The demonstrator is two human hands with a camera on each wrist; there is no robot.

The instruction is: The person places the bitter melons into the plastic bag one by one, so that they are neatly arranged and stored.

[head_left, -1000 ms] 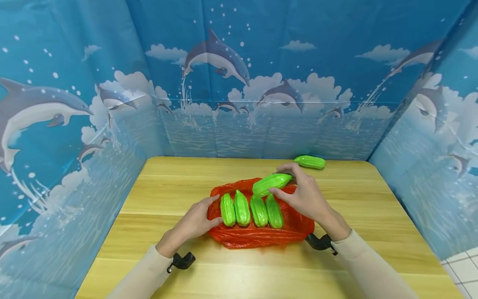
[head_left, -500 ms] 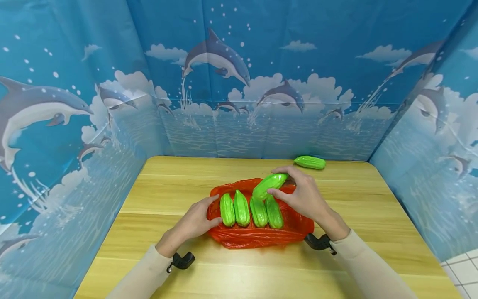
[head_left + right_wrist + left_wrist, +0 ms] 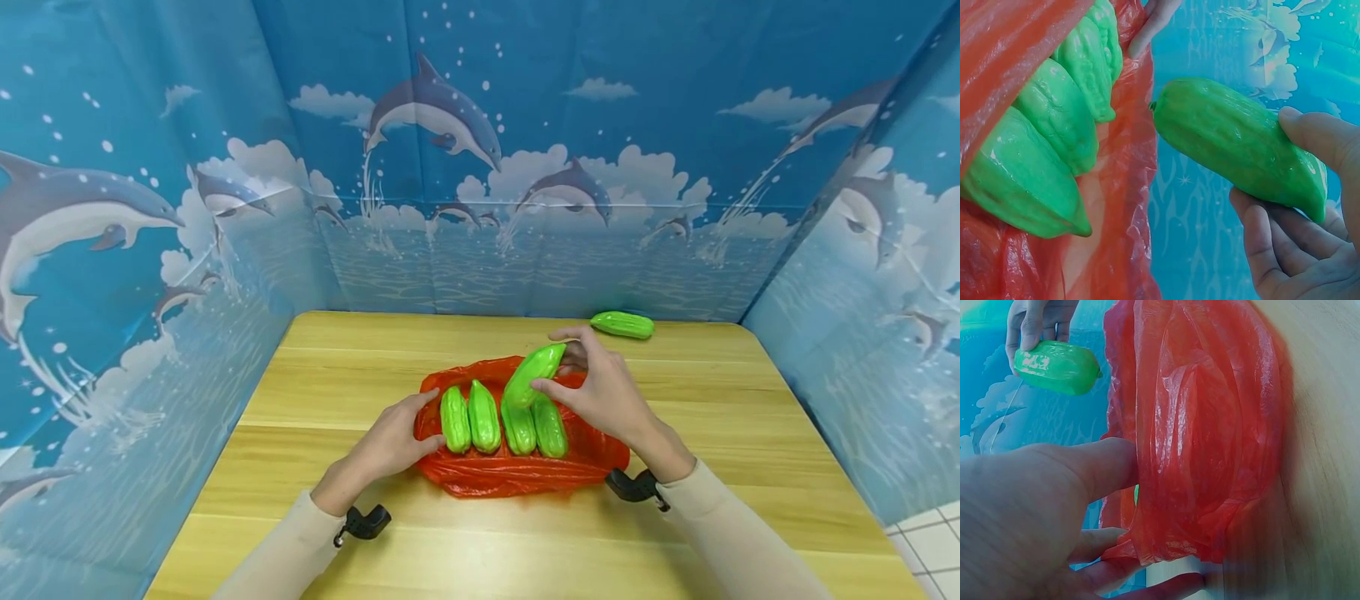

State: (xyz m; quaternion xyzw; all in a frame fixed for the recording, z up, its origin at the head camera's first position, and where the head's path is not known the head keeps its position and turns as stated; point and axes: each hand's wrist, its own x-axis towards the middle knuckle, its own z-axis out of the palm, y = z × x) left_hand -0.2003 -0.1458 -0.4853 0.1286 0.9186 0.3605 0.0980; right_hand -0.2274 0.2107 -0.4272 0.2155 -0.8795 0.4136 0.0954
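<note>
In the head view, my right hand (image 3: 611, 396) holds a glossy green ridged gourd (image 3: 534, 375) between thumb and fingers, over the far side of a red plastic bag (image 3: 517, 482). The right wrist view shows this gourd (image 3: 1235, 140) gripped near its pointed tip, its stem end towards the bag, apart from it. Several similar gourds (image 3: 484, 418) lie side by side in the bag's opening. My left hand (image 3: 390, 437) grips the bag's left rim. From the left wrist, the thumb (image 3: 1100, 464) reaches behind the red film (image 3: 1191, 437), which hides its tip.
One more green gourd (image 3: 622, 324) lies at the back right of the wooden table (image 3: 345, 350). Blue curtains with dolphins (image 3: 427, 125) stand round the table's back and sides. A black wrist camera (image 3: 632, 485) sits under the right wrist, close to the bag.
My right hand has moved slightly left, turning the gourd more upright, its pointed tip now towards the back. The left hand and the bag have hardly moved.
</note>
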